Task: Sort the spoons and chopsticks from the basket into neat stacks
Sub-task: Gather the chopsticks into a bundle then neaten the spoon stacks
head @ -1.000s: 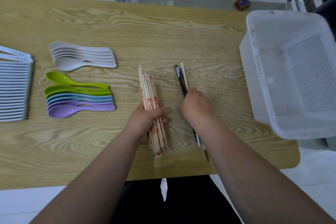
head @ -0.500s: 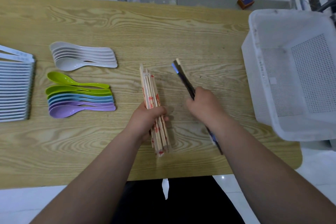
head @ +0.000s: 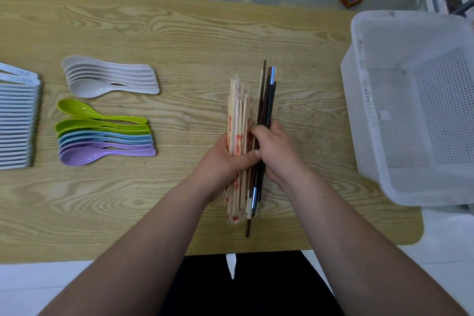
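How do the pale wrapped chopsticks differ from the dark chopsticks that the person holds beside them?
Colour: the pale chopsticks are light wood with red print; the dark chopsticks are brown and black, some with blue ends.
Hand: the left hand holds the pale ones, the right hand the dark ones.
Reach: the dark ones stick out farther than the pale ones at both ends.
Both bundles point away from the person, side by side.

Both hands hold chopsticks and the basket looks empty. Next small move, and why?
Probably tap the dark chopsticks level on the table: the right hand grips them beside the wrapped wooden chopsticks in the left hand, and their tips sit staggered.
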Available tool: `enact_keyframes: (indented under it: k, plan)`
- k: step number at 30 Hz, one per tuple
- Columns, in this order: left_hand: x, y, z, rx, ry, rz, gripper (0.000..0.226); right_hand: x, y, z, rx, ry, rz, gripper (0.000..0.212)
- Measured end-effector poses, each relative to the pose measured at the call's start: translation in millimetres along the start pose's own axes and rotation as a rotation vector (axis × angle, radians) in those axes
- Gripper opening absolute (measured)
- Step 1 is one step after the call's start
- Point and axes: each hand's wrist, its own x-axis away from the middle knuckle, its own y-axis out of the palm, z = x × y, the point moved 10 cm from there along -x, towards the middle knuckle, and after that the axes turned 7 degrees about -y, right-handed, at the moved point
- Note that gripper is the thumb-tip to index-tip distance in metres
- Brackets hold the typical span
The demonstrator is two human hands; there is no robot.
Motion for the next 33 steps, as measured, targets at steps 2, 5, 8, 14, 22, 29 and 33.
enact_keyframes:
  k: [2,5,8,14,22,29,33]
  plan:
    - [-0.3,5.7,3.9,-0.021,0.012,-0.034,0.057,-0.8,-1.3,0.7,-0.045,-0.006,-0.016,0.029]
    - [-4.4,9.1,6.5,-0.138,0.006,-0.015,0.057,0.5,1.6,-3.0,-0.047,-0.042,-0.072,0.030]
    - [-8.8,7.4,14.6,-0.224,0.023,0.063,0.047,-2.4,3.7,-14.3,-0.003,-0.108,-0.119,0.038]
    - [-12.5,12.2,58.6,-0.321,0.138,0.212,0.036,-0.4,5.8,-64.0,-0.177,-0.311,-0.261,0.045]
    - [-17.6,19.8,110.4,-0.363,0.307,0.262,0.044,0.0,2.2,-118.9,-0.114,-0.447,-0.340,0.046]
    - [-24.5,21.7,108.3,-0.389,0.286,0.222,0.052,-0.4,-1.2,-123.8,-0.222,-0.494,-0.373,0.065]
    - [-20.8,22.7,99.1,-0.432,0.281,0.266,0.044,-3.2,2.2,-103.8,-0.149,-0.436,-0.407,0.061]
